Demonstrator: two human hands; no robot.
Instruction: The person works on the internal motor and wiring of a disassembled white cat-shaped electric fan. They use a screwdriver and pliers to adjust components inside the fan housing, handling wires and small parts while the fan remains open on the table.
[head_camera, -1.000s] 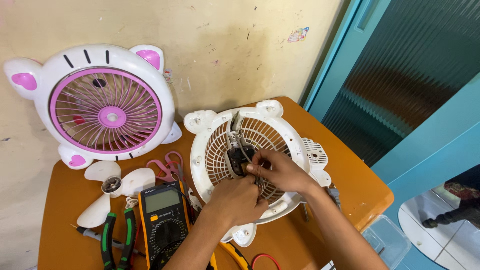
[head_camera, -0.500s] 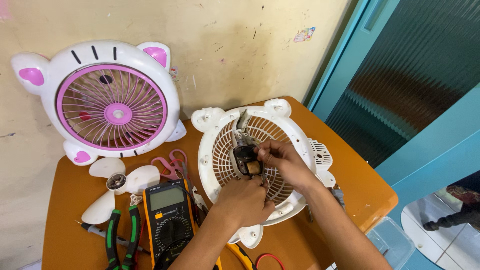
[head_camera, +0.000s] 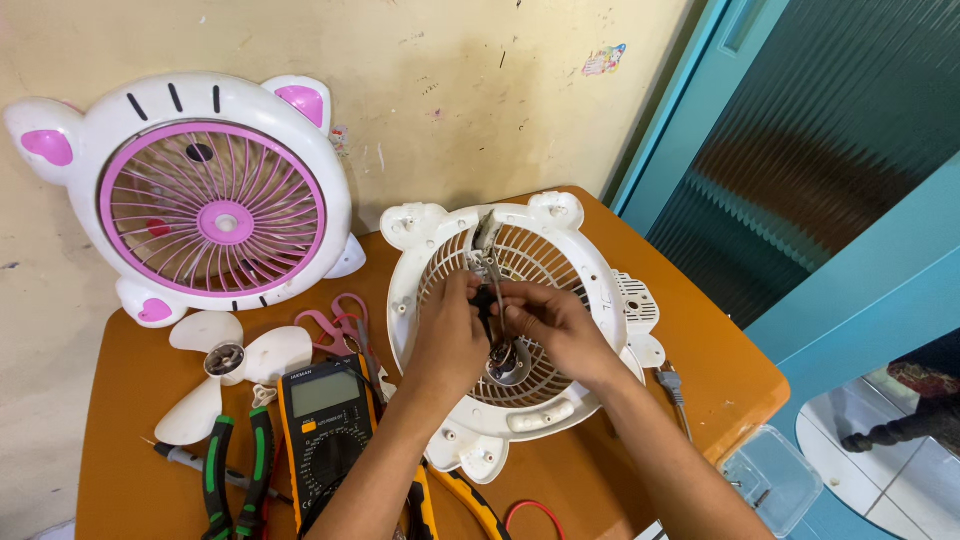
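A small dark motor part (head_camera: 486, 300) is pinched by the left hand (head_camera: 450, 335) and right hand (head_camera: 548, 322), fingers closed together on it, at the centre of the round white plastic fan grille (head_camera: 590, 270) laid on the orange table (head_camera: 710, 360).

Two fan housings (head_camera: 520, 330) (head_camera: 205, 195), one loose fan blade (head_camera: 225, 365), one multimeter (head_camera: 325, 425), one pair of pliers (head_camera: 235, 475), one pair of scissors (head_camera: 340, 325).

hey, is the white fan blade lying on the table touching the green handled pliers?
Apart. The head view shows the white fan blade and the green-handled pliers with a strip of orange table between the blade's lower tip and the plier handles.
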